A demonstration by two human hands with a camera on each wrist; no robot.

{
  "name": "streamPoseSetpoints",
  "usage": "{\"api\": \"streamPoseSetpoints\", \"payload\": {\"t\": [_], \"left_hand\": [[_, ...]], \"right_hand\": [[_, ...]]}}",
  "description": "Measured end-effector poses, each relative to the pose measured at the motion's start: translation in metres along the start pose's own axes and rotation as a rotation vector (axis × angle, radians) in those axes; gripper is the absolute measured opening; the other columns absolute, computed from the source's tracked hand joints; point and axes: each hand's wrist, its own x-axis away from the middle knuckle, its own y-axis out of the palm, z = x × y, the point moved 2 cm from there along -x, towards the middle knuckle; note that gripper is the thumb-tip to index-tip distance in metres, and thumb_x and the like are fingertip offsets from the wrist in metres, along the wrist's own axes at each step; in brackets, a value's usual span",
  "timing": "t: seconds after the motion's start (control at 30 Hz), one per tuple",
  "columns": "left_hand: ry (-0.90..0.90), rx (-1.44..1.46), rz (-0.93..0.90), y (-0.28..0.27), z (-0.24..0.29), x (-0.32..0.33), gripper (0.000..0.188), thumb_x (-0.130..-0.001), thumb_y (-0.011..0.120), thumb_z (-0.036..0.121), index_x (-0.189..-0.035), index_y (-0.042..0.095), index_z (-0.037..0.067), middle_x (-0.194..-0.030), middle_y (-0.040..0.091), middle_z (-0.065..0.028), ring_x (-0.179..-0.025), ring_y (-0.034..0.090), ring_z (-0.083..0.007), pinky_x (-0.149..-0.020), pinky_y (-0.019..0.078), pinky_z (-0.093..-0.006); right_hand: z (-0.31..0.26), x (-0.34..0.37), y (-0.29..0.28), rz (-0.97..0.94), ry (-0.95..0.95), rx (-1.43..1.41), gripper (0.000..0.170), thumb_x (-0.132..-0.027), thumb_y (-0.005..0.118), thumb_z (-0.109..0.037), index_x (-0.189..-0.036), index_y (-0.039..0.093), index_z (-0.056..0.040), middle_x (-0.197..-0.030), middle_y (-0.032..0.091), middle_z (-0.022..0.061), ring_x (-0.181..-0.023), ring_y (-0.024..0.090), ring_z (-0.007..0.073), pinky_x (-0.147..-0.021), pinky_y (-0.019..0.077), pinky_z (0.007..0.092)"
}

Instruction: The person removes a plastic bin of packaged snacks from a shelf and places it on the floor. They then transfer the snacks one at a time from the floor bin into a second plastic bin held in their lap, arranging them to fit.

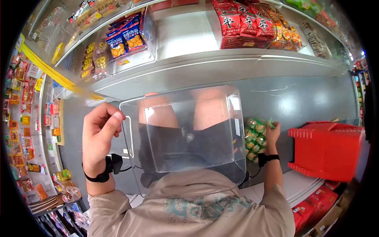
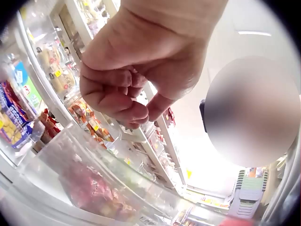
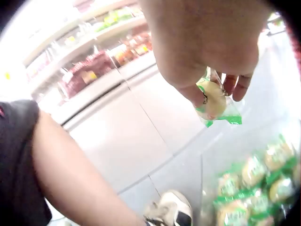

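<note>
A clear plastic bin (image 1: 189,158) lies in front of the torso, with the bare knees showing through it. Beside its left rim is my left hand (image 1: 100,134), fingers curled and holding nothing visible; the left wrist view shows this hand (image 2: 141,70) above a clear bin wall. My right hand (image 1: 272,136) is over a clear container of green-wrapped round snacks (image 1: 254,142). In the right wrist view, the right hand (image 3: 207,52) pinches one wrapped snack (image 3: 215,100) above the other wrapped snacks (image 3: 254,172).
A red basket (image 1: 327,152) stands right of the snacks. Ahead runs a shelf (image 1: 185,65) carrying blue snack bags (image 1: 126,41) and red bags (image 1: 246,23). Hanging packets (image 1: 25,114) line the left side. A shoe (image 3: 174,207) rests on the floor in the right wrist view.
</note>
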Motion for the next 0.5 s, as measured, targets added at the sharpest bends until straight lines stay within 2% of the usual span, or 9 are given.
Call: {"api": "streamPoseSetpoints", "payload": {"t": [0.1,0.17,0.23,0.3,0.33,0.37,0.43,0.47,0.5], "left_hand": [[0.043,-0.014,-0.118,0.008,-0.009,-0.005,0.012,-0.092,0.067,0.012,-0.088,0.063,0.001,-0.075,0.062,0.0003,-0.065,0.052,-0.0056,-0.059,0.0416,-0.0225],[0.151,-0.09,-0.213,0.015,-0.004,-0.011,0.012,-0.089,0.07,0.011,-0.09,0.064,0.001,-0.074,0.061,0.0005,-0.065,0.053,-0.0057,-0.061,0.0431,-0.0233],[0.249,-0.213,-0.298,0.018,0.001,-0.016,0.02,-0.083,0.077,0.011,-0.096,0.065,0.0,-0.082,0.064,-0.0038,-0.071,0.058,-0.0116,-0.066,0.0473,-0.0274],[0.446,-0.31,-0.354,0.026,0.008,-0.022,0.026,-0.081,0.079,0.012,-0.1,0.066,0.001,-0.089,0.065,-0.0065,-0.074,0.06,-0.0155,-0.068,0.0488,-0.0295],[0.495,-0.369,-0.439,0.025,0.008,-0.025,0.043,-0.078,0.082,0.014,-0.116,0.064,0.002,-0.109,0.064,-0.0108,-0.087,0.063,-0.0228,-0.073,0.0512,-0.0325],[0.55,-0.353,-0.448,0.028,0.012,-0.027,0.05,-0.076,0.084,0.015,-0.12,0.062,0.002,-0.111,0.063,-0.011,-0.091,0.062,-0.023,-0.075,0.0508,-0.0323],[0.649,-0.326,-0.471,0.039,0.024,-0.026,0.063,-0.072,0.087,0.015,-0.127,0.059,0.002,-0.115,0.062,-0.0116,-0.099,0.061,-0.0235,-0.08,0.0501,-0.0321],[0.755,-0.343,-0.489,0.043,0.028,-0.025,0.078,-0.069,0.089,0.019,-0.136,0.053,0.004,-0.122,0.06,-0.013,-0.107,0.061,-0.029,-0.086,0.051,-0.0374],[0.814,-0.407,-0.478,0.048,0.032,-0.024,0.079,-0.068,0.089,0.019,-0.136,0.053,0.004,-0.123,0.061,-0.0137,-0.109,0.061,-0.0303,-0.088,0.0507,-0.0391]], "right_hand": [[-0.064,-0.022,-0.071,0.076,-0.271,-0.098,0.035,-0.081,0.076,-0.012,-0.107,0.056,-0.0002,-0.103,0.058,0.0145,-0.093,0.061,0.0277,-0.076,0.0495,0.0379],[-0.15,-0.015,-0.117,-0.01,-0.254,-0.232,0.036,-0.083,0.074,-0.006,-0.114,0.057,-0.0006,-0.11,0.056,0.0097,-0.1,0.061,0.0202,-0.077,0.0516,0.0324],[-0.235,0.003,-0.149,-0.193,-0.298,-0.373,0.04,-0.081,0.075,0.001,-0.118,0.058,-0.0014,-0.113,0.053,0.0077,-0.105,0.06,0.0171,-0.079,0.0534,0.029],[-0.303,0.026,-0.16,-0.357,-0.383,-0.547,0.047,-0.078,0.077,0.004,-0.12,0.059,-0.0027,-0.111,0.054,0.0082,-0.106,0.061,0.0192,-0.081,0.0554,0.0307],[-0.334,0.037,-0.165,-0.389,-0.521,-0.467,0.047,-0.077,0.078,0.002,-0.119,0.059,-0.0034,-0.111,0.055,0.0088,-0.105,0.062,0.0201,-0.079,0.0555,0.031],[-0.362,0.048,-0.166,-0.421,-0.655,-0.384,0.046,-0.077,0.079,0.001,-0.118,0.059,-0.0041,-0.111,0.055,0.0093,-0.103,0.062,0.021,-0.078,0.0556,0.0313],[-0.407,0.063,-0.159,-0.591,-0.779,-0.399,0.043,-0.077,0.081,-0.004,-0.114,0.058,-0.0037,-0.109,0.058,0.0108,-0.1,0.063,0.0222,-0.076,0.0548,0.032],[-0.423,0.068,-0.146,-0.643,-0.832,-0.421,0.042,-0.078,0.081,-0.007,-0.112,0.057,-0.0033,-0.107,0.058,0.0113,-0.097,0.063,0.0219,-0.074,0.0543,0.0323],[-0.437,0.072,-0.134,-0.696,-0.886,-0.444,0.042,-0.079,0.082,-0.011,-0.111,0.055,-0.0029,-0.105,0.059,0.0117,-0.093,0.063,0.0217,-0.072,0.0539,0.0326]]}}
